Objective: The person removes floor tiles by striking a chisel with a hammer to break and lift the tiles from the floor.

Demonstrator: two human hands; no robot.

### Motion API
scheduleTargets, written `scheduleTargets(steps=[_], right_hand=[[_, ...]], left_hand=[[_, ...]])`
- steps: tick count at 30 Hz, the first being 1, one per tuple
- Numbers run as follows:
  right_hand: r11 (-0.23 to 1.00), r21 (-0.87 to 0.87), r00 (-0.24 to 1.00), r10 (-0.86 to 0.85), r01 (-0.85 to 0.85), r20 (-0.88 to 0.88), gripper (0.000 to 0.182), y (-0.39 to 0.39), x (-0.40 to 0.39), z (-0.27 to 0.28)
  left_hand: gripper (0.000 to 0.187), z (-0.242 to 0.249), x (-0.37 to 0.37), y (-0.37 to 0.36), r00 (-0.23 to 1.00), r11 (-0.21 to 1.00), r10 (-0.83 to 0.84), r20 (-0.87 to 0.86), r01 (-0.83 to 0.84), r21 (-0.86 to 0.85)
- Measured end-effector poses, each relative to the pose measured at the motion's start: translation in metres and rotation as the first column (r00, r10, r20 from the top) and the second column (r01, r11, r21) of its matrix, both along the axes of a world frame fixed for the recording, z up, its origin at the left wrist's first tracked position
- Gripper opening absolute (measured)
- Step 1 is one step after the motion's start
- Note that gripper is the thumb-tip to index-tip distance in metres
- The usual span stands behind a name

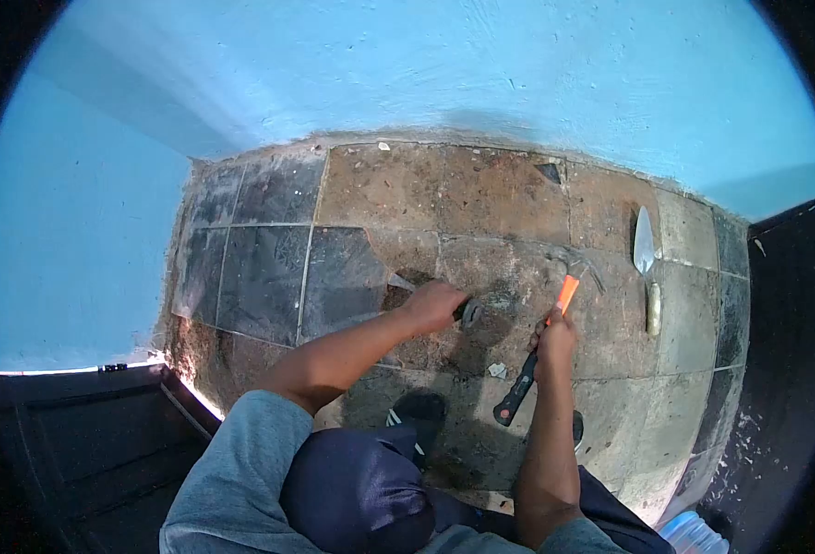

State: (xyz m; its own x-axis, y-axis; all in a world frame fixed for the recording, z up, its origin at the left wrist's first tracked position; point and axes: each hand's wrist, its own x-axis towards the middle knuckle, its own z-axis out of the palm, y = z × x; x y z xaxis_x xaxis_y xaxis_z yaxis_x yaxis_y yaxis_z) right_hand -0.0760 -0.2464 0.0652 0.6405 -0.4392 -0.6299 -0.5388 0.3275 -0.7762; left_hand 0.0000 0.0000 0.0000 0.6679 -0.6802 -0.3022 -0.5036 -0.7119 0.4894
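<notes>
My left hand (432,307) is closed around a chisel (470,312). Its pale blade pokes out on the left, close to the broken edge of a dark floor tile (341,272), and its round butt end faces right. In my right hand (555,340) is a claw hammer (567,294), gripped midway along its orange and black handle. The steel head points away from me, over the bare floor. A small white chip (497,370) lies between my two arms.
A trowel (644,242) lies on the floor to the right. Dark tiles (264,263) cover the left side, and bare mortar (500,189) shows in the middle. A tile shard (550,173) sits near the blue wall (426,74). Plastic bottles (694,534) stand at bottom right.
</notes>
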Motion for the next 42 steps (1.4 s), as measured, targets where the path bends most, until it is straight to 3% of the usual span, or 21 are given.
scheduleTargets(steps=[8,15,19,21,23,25,26,29,32,34,38,42], right_hand=[[0.999,-0.047,0.992,-0.016,0.023,0.126,0.034,-0.001,0.007,0.049],[0.937,-0.124,0.874,-0.248,0.326,0.417,0.031,-0.013,0.008,0.098],[0.896,-0.164,0.845,-0.309,0.413,0.436,0.027,0.020,-0.015,0.091],[0.888,-0.377,0.926,-0.126,0.265,0.355,0.028,0.057,-0.053,0.029],[0.874,-0.472,0.954,0.232,-0.118,0.191,0.025,0.095,-0.096,-0.021],[0.736,-0.550,0.850,0.519,-0.394,0.085,0.021,0.115,-0.105,-0.018],[0.833,-0.406,0.888,0.449,-0.376,0.099,0.021,0.116,-0.106,-0.017],[0.968,-0.099,0.967,0.238,-0.229,0.090,0.021,0.112,-0.097,-0.006],[0.991,-0.118,0.988,0.072,-0.056,0.139,0.023,0.074,-0.060,0.032],[0.990,-0.110,0.972,-0.056,0.083,0.229,0.024,0.052,-0.040,0.050],[0.950,-0.096,0.893,-0.242,0.298,0.379,0.026,0.031,-0.020,0.095],[0.893,-0.120,0.835,-0.348,0.434,0.426,0.028,0.030,-0.023,0.112]], left_hand=[[0.035,0.022,-0.006,0.007,0.997,0.987,-0.016,-0.079,0.003,-0.163],[0.032,0.029,0.006,0.004,0.997,0.987,0.033,-0.063,-0.043,-0.152],[0.032,0.024,0.006,0.007,0.996,0.977,0.088,-0.028,-0.092,-0.191],[0.034,0.024,0.003,0.008,0.997,0.978,0.082,-0.011,-0.083,-0.194],[0.035,0.033,0.003,0.006,0.997,0.976,0.072,0.030,-0.064,-0.208],[0.035,-0.010,-0.019,0.016,0.985,0.983,-0.174,0.003,0.174,0.054],[0.035,-0.026,-0.031,0.022,0.957,0.940,-0.287,-0.036,0.289,0.181],[0.028,-0.021,-0.040,0.030,0.950,0.952,-0.304,0.070,0.301,0.053],[0.024,0.006,-0.033,0.026,0.966,0.972,-0.224,0.127,0.230,-0.040],[0.024,0.021,-0.017,0.017,0.987,0.984,-0.155,0.039,0.158,-0.084],[0.029,0.003,-0.003,0.012,0.999,0.980,0.028,0.015,-0.025,-0.198],[0.032,0.029,0.006,0.007,0.993,0.977,0.114,-0.034,-0.118,-0.176]])
